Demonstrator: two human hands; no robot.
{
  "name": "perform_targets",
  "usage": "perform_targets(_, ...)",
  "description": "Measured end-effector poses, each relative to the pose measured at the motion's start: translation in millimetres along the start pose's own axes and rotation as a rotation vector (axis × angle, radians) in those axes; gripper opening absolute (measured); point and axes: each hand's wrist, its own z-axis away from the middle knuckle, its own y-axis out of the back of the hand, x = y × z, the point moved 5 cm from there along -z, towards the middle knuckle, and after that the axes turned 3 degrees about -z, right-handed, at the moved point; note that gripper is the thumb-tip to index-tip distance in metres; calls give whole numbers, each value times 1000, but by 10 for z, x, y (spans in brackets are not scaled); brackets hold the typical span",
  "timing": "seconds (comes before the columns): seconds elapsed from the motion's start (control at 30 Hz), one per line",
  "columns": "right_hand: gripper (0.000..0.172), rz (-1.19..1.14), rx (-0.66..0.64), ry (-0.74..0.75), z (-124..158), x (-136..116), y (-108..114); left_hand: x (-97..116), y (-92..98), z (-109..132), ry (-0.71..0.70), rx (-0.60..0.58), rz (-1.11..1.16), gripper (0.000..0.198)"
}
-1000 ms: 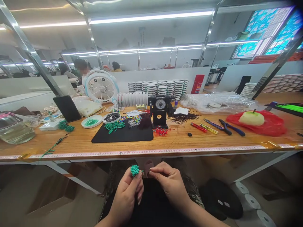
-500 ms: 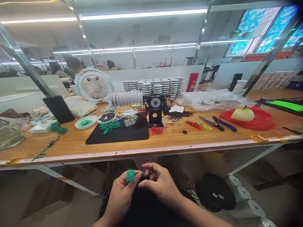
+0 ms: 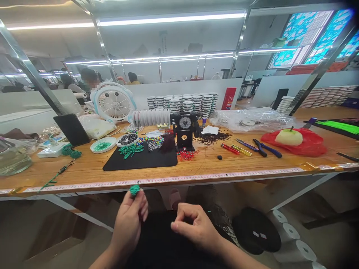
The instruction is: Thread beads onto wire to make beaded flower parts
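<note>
Just in front of the table edge, my left hand (image 3: 128, 215) pinches a small green beaded piece (image 3: 135, 189) between thumb and fingers. The piece is a compact cluster of tiny round beads. My right hand (image 3: 196, 224) is apart from it, lower and to the right over my dark lap. Its thumb and forefinger are curled toward each other; whatever they hold is too fine to make out. A tiny green bit (image 3: 209, 211) shows just beyond the right hand's knuckles.
On the table are a black mat (image 3: 140, 164) with green tube-like pieces (image 3: 131, 150), a dish of green beads (image 3: 103, 145), a dish of dark beads (image 3: 127, 139), a black dial device (image 3: 185, 130), pliers (image 3: 267, 147) and a fruit on red plastic (image 3: 289, 137). A measuring tape (image 3: 179, 178) runs along the front edge.
My hands have moved apart. The left went left and up with the beaded piece, and the piece has turned; the right shifted slightly right and down, its fingers curling in more.
</note>
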Motion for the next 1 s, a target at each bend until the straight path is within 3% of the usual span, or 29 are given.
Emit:
perform_targets(0.13, 19, -82, 189, -3, -65, -43, 78, -237, -212, 112, 252, -329, -182, 26)
perform_targets(0.27, 23, -190, 122, -43, -126, -61, -17, -400, -320, 224, 343, -489, -217, 34)
perform_targets(0.43, 23, -147, 226, -55, -124, -11, 26, -398, -278, 243, 288, -433, -158, 29)
perform_targets(0.67, 24, -181, 193, -46, -135, 74, 29, -435, -238, 245, 270, -379, -89, 21)
perform_targets(1.0, 27, -452, -25, -101, -115, 277, -52, -302, -217, 225, 289, -228, 146, 18)
